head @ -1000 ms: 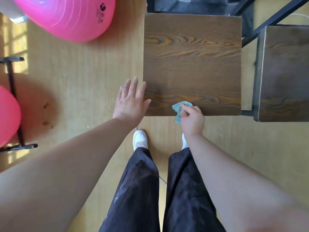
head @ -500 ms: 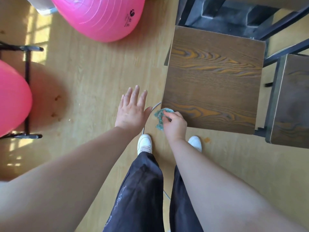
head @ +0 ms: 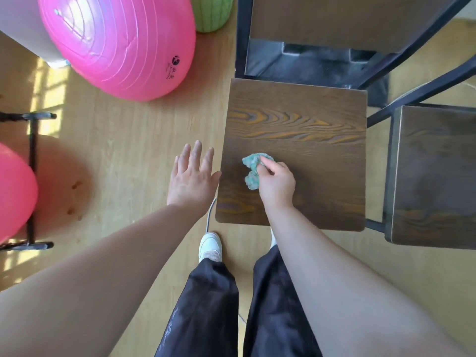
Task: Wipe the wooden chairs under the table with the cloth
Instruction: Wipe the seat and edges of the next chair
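Note:
A dark wooden chair seat (head: pixel 309 119) with orange grain stands in front of me, partly under the table (head: pixel 334 19). My right hand (head: pixel 277 185) presses a crumpled teal cloth (head: pixel 253 168) onto the left middle of that seat. My left hand (head: pixel 192 176) hovers flat with fingers spread just left of the seat's left edge, its thumb almost at the edge, holding nothing. A second wooden chair seat (head: pixel 435 173) sits to the right, apart from the first.
A large pink exercise ball (head: pixel 121 42) lies at the upper left, another pink ball (head: pixel 13 191) in a black stand at the far left, a green object (head: pixel 211 11) at the top. Black metal table legs (head: pixel 412 55) cross the upper right. My white shoes (head: pixel 210 246) stand near the seat's front edge.
My right hand has slid the cloth from the seat's front-left corner up and inward onto the seat. The view has shifted, showing more of the table. My left hand stays spread beside the seat.

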Tool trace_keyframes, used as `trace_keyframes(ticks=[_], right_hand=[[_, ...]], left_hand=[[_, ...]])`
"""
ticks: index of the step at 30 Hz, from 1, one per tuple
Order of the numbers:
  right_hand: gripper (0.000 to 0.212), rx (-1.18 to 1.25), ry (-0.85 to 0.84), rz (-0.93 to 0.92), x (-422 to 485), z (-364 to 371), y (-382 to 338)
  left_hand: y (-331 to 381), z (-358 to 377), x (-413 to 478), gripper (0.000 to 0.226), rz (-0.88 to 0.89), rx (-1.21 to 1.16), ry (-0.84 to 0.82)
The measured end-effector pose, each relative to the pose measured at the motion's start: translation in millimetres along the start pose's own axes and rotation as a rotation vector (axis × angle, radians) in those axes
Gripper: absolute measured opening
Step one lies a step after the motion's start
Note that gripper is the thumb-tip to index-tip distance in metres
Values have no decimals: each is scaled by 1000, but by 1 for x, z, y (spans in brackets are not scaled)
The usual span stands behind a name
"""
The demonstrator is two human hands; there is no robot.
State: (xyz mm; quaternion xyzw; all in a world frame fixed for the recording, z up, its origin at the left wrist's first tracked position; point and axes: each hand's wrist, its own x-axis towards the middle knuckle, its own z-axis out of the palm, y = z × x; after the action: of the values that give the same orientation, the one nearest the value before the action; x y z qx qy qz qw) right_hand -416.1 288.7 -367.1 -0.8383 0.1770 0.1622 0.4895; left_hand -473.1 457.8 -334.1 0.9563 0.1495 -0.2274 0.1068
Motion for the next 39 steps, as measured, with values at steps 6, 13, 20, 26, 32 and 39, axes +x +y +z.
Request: trace_keyframes(ticks=[6, 13, 20, 26, 32, 39], right_hand=[[24, 98, 204, 106, 100, -79, -12], [27, 30, 314, 128, 213, -139, -30], [25, -169, 332, 130, 254, -140, -29], [31, -280, 310, 59, 243, -119, -36], [32, -351, 156, -66, 218, -70, -62], [31, -388, 18, -178, 186, 9, -86]], left_hand=[[76, -13, 46, 60, 26, -48, 36], [142, -17, 102, 59, 43, -50, 58], [161, -15, 134, 58, 41, -57, 52], [150, -12, 139, 59, 20, -50, 18], [127, -12, 129, 60, -39, -56, -4], [78, -15, 117, 60, -143, -106, -7]])
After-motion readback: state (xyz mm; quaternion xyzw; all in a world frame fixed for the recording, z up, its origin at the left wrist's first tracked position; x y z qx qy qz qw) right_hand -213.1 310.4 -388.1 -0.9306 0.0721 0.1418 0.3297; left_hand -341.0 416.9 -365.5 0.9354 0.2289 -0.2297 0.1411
